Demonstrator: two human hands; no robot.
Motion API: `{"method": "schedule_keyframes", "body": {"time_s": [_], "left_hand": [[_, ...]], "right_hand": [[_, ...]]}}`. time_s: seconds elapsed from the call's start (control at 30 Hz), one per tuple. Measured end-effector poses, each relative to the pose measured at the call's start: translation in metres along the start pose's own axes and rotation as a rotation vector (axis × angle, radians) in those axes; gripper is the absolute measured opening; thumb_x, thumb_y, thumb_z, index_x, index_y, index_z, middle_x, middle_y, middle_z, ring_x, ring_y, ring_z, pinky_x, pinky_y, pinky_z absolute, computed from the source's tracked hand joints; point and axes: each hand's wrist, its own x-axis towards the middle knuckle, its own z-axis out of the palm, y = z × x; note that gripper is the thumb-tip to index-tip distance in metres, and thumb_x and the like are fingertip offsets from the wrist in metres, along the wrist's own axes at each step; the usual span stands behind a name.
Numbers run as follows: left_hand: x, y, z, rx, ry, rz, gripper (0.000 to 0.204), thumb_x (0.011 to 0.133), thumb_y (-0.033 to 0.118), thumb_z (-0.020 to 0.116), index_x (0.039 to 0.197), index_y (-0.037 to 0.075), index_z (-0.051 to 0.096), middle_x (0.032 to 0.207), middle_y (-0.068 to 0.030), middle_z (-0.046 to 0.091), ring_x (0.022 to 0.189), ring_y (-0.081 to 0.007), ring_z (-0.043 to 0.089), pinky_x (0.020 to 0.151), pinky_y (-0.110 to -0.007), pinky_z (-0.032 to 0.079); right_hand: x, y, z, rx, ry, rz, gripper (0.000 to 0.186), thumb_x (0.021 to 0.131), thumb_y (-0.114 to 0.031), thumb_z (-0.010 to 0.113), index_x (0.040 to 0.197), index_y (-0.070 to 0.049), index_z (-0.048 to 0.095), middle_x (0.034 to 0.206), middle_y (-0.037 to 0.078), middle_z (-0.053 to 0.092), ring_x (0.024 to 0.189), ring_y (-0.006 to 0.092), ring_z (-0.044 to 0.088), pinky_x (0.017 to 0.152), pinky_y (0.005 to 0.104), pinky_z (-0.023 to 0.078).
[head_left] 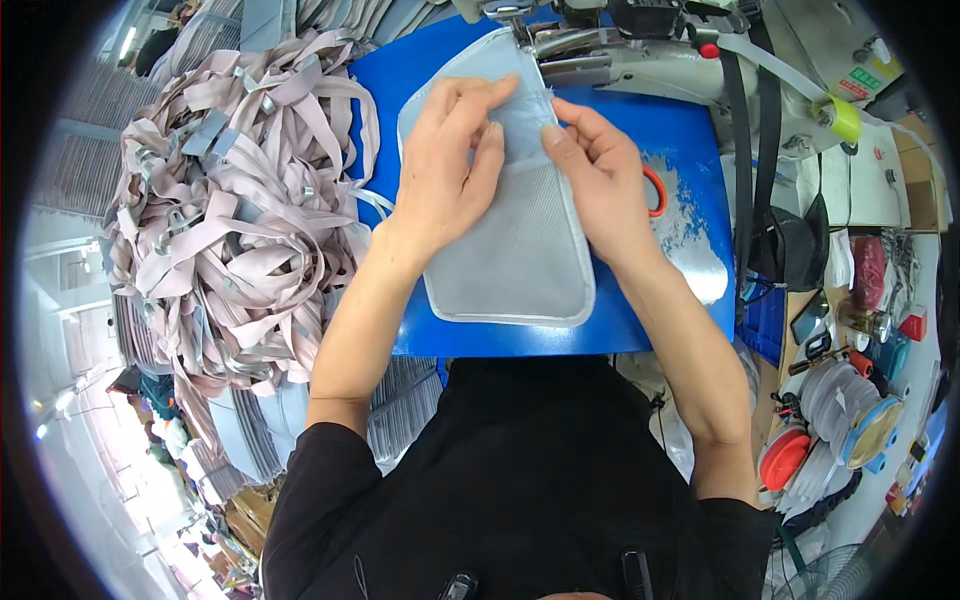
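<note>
A light grey fabric piece [510, 260] with rounded corners and a bound edge lies on the blue tabletop [480, 340]. Its upper part is smooth and pale, its lower part looks like mesh. The top end reaches under the sewing machine's head [515, 15]. My left hand [445, 170] rests on its upper left, thumb and index finger apart, the other fingers bent. On the opposite side, my right hand [605, 175] pinches the right edge between thumb and index finger. Beside that hand shows an orange-red scissors handle [655, 192], partly hidden.
A large heap of pale pink strips [240, 220] fills the left side, against the blue top. Stacked grey panels [240, 430] stand below and behind it. Black straps [740, 180] hang at the right of the machine. Farther right, a cluttered bench [850, 330] holds spools and tools.
</note>
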Motion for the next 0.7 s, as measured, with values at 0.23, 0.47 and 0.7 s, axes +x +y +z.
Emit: {"method": "schedule_keyframes", "body": {"time_s": [0.23, 0.47, 0.7], "left_hand": [[0.014, 0.017, -0.012, 0.302, -0.137, 0.122, 0.043, 0.088, 0.006, 0.065, 0.129, 0.017, 0.073, 0.1, -0.0089, 0.057, 0.083, -0.0237, 0.058, 0.07, -0.037, 0.049], [0.039, -0.001, -0.015, 0.36, -0.141, 0.125, 0.032, 0.088, 0.014, 0.07, 0.119, 0.012, 0.076, 0.099, -0.0102, 0.057, 0.077, -0.0276, 0.063, 0.065, -0.039, 0.052], [-0.034, -0.07, -0.035, 0.254, 0.31, -0.164, 0.044, 0.094, 0.015, 0.071, 0.137, 0.009, 0.065, 0.123, -0.0119, 0.066, 0.107, -0.022, 0.065, 0.097, -0.033, 0.049]], "right_hand": [[-0.006, -0.017, 0.007, 0.4, 0.021, 0.2, 0.034, 0.103, -0.013, 0.06, 0.131, 0.006, 0.061, 0.107, 0.009, 0.072, 0.09, 0.0113, 0.07, 0.078, 0.0255, 0.057], [0.028, -0.003, 0.008, 0.47, -0.018, 0.154, 0.034, 0.103, -0.016, 0.06, 0.13, 0.005, 0.063, 0.109, 0.009, 0.072, 0.091, 0.0113, 0.069, 0.079, 0.0255, 0.056], [0.042, -0.002, 0.011, 0.444, 0.016, 0.202, 0.031, 0.102, -0.022, 0.066, 0.123, 0.001, 0.066, 0.105, 0.007, 0.073, 0.087, 0.0105, 0.069, 0.077, 0.0256, 0.056]]}}
